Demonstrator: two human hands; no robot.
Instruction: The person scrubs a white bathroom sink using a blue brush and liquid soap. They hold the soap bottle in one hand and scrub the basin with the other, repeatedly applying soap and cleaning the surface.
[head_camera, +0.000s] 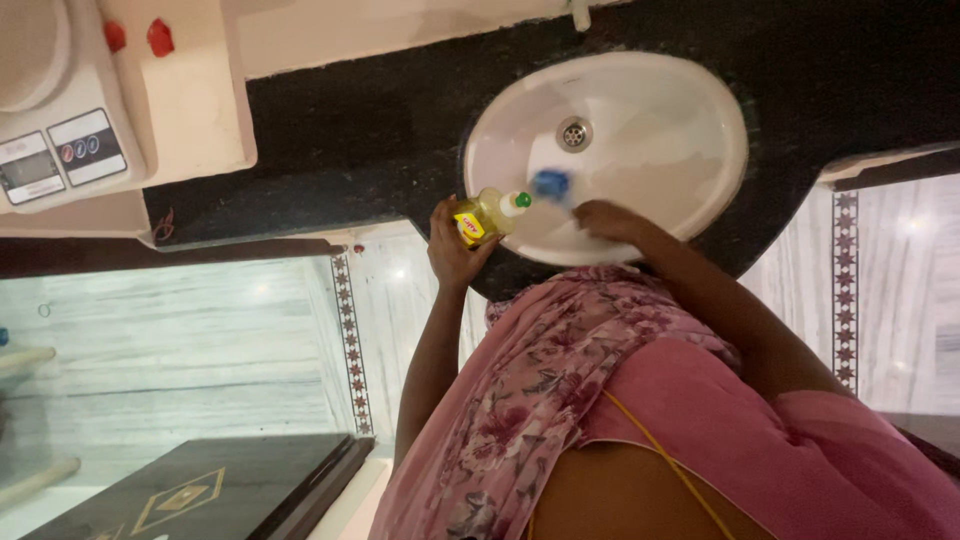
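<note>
- Fingers of the left hand are wrapped around a small yellow bottle, clamped on its body; the bottle lies tilted on its side with its white neck and green cap pointing toward the basin.
- Right hand rests over the near rim of the white oval sink, just beside a small blue thing that is blurred; whether the fingers of this hand are together, apart or gripping the blue thing cannot be told.
- The bottle hangs over the near-left rim of the sink, its cap close to the blue thing, nearly touching it.
- The sink is set into a dark speckled desk; a metal drain sits toward the far side of the basin.
- At the desk's far-left end stands a cream-coloured machine with a grey control panel and two red knobs.
- Below the desk, pale marble flooring with a patterned border strip shows, and a dark board with a gold diamond inlay lies at the lower left.
- A pink floral garment fills the lower middle of the view.
</note>
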